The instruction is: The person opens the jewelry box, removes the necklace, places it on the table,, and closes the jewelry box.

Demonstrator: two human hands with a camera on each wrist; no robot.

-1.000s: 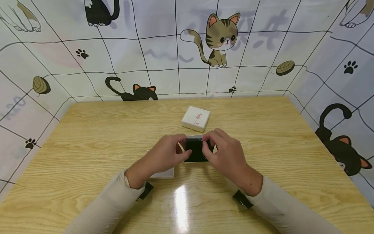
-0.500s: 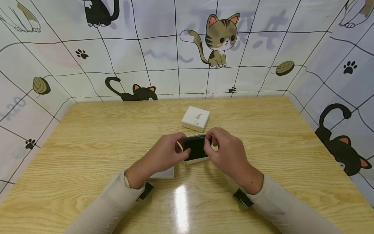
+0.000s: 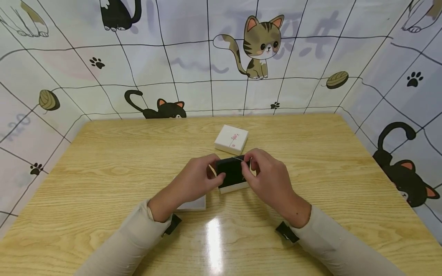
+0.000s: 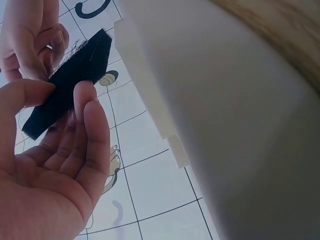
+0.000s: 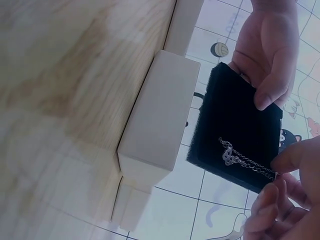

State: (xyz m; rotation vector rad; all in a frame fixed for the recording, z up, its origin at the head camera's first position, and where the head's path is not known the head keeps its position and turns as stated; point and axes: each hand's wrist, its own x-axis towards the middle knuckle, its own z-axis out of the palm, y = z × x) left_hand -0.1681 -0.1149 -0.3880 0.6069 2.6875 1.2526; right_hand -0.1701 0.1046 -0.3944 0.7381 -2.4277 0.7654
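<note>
My left hand (image 3: 193,180) holds a thin black velvety pad (image 3: 229,172) by its left side, thumb on the near face. A silver chain (image 5: 245,161) with a small openwork ornament lies across that face in the right wrist view. At the pad's upper right edge, the fingertips of my right hand (image 3: 269,180) pinch the chain's end. The pad stands tilted above a white box (image 3: 235,187), whose front wall shows below it. Whether pad and box touch cannot be made out.
Farther back sits a white box with a pink flower print (image 3: 231,138). A flat white box part (image 3: 192,205) lies partly under my left wrist. All rest on a wooden table (image 3: 131,149) bordered by cat-patterned cloth (image 3: 193,61).
The black pad has risen slightly and tilted, its right side higher, uncovering more of the white box's front wall. My right hand has moved a little upward along with it.
</note>
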